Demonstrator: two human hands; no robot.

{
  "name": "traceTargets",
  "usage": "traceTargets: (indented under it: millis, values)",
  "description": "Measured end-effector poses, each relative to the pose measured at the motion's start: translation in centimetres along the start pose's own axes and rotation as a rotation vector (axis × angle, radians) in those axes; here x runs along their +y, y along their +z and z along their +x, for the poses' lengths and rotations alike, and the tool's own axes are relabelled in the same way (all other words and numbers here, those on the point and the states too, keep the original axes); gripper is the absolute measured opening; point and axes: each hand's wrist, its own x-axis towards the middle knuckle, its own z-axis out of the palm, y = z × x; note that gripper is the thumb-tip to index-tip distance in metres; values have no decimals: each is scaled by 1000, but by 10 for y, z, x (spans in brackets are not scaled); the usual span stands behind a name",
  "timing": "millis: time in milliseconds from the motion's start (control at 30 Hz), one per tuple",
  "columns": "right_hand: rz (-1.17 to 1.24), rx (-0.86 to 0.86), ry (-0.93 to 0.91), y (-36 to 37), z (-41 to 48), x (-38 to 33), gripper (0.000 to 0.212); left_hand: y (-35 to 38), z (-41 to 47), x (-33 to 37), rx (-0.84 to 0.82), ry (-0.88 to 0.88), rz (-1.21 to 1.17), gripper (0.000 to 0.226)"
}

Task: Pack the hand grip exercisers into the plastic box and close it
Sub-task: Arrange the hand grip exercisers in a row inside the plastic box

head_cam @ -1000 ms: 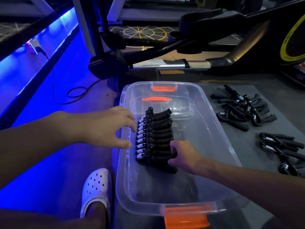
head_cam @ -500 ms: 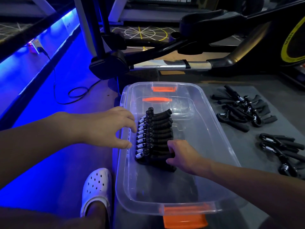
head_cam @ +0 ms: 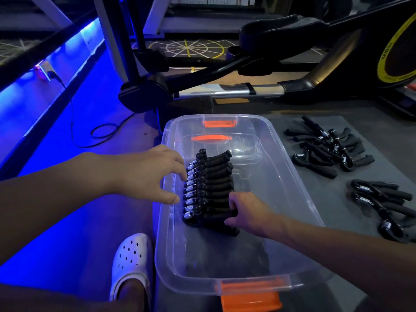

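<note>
A clear plastic box [head_cam: 299, 194] with orange latches stands open on the floor mat. Inside it, along the left wall, several black hand grip exercisers [head_cam: 211, 183] with silver springs lie stacked in a neat row. My left hand [head_cam: 155, 174] hovers over the box's left rim, fingers spread, fingertips at the spring ends. My right hand [head_cam: 247, 212] is inside the box, fingers curled round the handles at the near end of the row. More exercisers lie outside on the right: a loose pile [head_cam: 331, 147] and a smaller group [head_cam: 382, 203].
A grey mat [head_cam: 326, 199] lies under the box and the loose grips. An exercise machine's frame [head_cam: 225, 91] stands just behind the box. A white clog [head_cam: 130, 264] on a foot sits near the box's left front corner. A cable [head_cam: 101, 131] lies on the blue-lit floor.
My right hand has shifted slightly along the near end of the row, pressing the handles together. My left hand has stayed almost where it was.
</note>
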Motion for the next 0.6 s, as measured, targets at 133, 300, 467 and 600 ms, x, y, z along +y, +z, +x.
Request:
traceTargets:
  millis: [133,300,467,600]
  values:
    - [20,-27,-1,-14,-2,-1,40,-9,6,4,11,-13,76,45]
    - [168,71,-46,-56,-14,-7,28,-19,21,15,31,0,133,48]
    - [319,346,-104,-106,-43,-1,15,-28,55,45,109,63,96,41]
    - [366,553,-3,-129,-66,35,10,-30,90,86,195,136,34,46]
